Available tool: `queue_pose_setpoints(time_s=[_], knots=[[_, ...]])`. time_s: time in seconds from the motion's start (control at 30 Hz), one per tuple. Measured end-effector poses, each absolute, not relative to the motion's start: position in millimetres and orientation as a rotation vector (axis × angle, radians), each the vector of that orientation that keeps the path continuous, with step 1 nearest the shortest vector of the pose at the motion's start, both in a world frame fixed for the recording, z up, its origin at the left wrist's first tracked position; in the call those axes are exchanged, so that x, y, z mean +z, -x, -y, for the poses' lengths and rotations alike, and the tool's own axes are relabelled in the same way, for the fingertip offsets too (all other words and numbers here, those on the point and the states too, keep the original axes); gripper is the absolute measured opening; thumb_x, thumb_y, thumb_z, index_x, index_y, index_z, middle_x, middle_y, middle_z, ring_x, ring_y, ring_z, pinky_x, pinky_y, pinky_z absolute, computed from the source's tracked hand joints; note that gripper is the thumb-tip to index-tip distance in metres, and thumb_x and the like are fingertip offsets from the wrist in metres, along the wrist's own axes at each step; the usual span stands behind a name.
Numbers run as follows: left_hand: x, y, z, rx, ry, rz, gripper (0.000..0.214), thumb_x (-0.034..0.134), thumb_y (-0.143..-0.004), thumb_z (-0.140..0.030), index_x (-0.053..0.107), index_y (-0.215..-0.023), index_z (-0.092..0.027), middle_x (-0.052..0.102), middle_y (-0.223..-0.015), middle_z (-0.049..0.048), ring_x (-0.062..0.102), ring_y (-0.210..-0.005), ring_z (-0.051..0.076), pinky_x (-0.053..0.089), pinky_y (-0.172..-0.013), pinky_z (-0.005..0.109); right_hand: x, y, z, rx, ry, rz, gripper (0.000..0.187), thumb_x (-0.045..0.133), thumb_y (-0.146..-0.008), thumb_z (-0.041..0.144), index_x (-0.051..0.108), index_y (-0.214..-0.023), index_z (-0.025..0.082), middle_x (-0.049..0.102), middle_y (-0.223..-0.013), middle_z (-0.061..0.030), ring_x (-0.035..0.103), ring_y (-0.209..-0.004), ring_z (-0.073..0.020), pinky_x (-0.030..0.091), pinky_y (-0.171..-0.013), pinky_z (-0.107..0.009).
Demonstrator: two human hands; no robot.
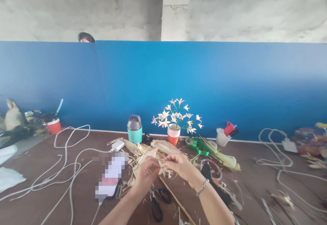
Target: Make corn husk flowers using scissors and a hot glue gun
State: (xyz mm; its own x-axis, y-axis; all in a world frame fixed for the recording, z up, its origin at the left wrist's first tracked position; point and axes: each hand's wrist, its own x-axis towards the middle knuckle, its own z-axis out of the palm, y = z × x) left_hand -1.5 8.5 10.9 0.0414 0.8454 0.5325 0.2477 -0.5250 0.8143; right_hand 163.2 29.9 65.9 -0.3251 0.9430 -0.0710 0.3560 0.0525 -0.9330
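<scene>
Both hands meet over the middle of the table. Between them is a small pale flower (pixel 161 166) with pointed petals that looks made of dried husk. My left hand (pixel 147 171) pinches its left side, and my right hand (pixel 178 167), with a bracelet at the wrist, pinches its right side. Beneath the hands lie scissors (pixel 156 204) with black handles and a thin stick (pixel 176 199). Dried husks (pixel 150 150) and scraps spread just beyond. Behind them, similar flowers (pixel 176 116) on green stems stand in a stack of paper cups (pixel 174 135).
Left of the hands are a phone (pixel 111 177), white cables (pixel 74 170) and a teal-and-grey jar (pixel 135 129). To the right lie green ribbon (pixel 200 146), a bundle of pale stalks (pixel 222 157), a black tool (pixel 216 187) and a white cup (pixel 222 138). A blue partition (pixel 122 82) borders the table.
</scene>
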Motion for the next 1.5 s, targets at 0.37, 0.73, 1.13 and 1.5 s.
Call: queue_pose_setpoints(time_s=[0.37, 0.73, 1.13, 1.5], knots=[[11, 1, -8, 1.536, -1.795, -1.158, 0.016, 0.054, -0.07, -0.01, 0.065, -0.077, -0.02, 0.067, -0.078, 0.0036, 0.06, -0.081, 0.02, 0.046, -0.073, 0.031, 70, -164, -27, 1.269, 1.333, 1.737, 0.009, 0.062, -0.07, 0.023, 0.067, -0.066, 0.019, 0.055, -0.055, 0.0017, 0.042, -0.051, -0.0099, 0.032, -0.047, -0.024], [10, 1, -8, 1.663, -1.933, -1.19, 0.018, 0.055, -0.072, -0.012, 0.067, -0.08, -0.021, 0.068, -0.079, 0.0041, 0.061, -0.079, 0.021, 0.047, -0.076, 0.035, 74, -160, -23, 1.221, 1.323, 1.774, 0.01, 0.059, -0.071, 0.018, 0.064, -0.062, 0.018, 0.052, -0.052, 0.0026, 0.04, -0.05, -0.0093, 0.03, -0.046, -0.023], [7, 2, -9, 1.786, -1.671, -1.216, 0.009, 0.055, -0.072, -0.014, 0.059, -0.066, -0.02, 0.064, -0.078, 0.0025, 0.06, -0.077, 0.019, 0.046, -0.072, 0.031, 66, -158, -21, 1.419, 1.311, 1.725, 0.011, 0.067, -0.07, 0.029, 0.064, -0.068, 0.018, 0.055, -0.059, 0.0029, 0.044, -0.054, -0.0093, 0.034, -0.053, -0.023], [7, -1, -12, 1.75, -1.37, -1.114, 0.011, 0.064, -0.069, -0.021, 0.06, -0.059, -0.018, 0.063, -0.076, 0.0015, 0.059, -0.076, 0.019, 0.044, -0.071, 0.029, 60, -152, -21, 1.397, 1.299, 1.676, 0.005, 0.064, -0.068, 0.019, 0.062, -0.063, 0.018, 0.056, -0.059, 0.0031, 0.048, -0.057, -0.0107, 0.037, -0.056, -0.025]])
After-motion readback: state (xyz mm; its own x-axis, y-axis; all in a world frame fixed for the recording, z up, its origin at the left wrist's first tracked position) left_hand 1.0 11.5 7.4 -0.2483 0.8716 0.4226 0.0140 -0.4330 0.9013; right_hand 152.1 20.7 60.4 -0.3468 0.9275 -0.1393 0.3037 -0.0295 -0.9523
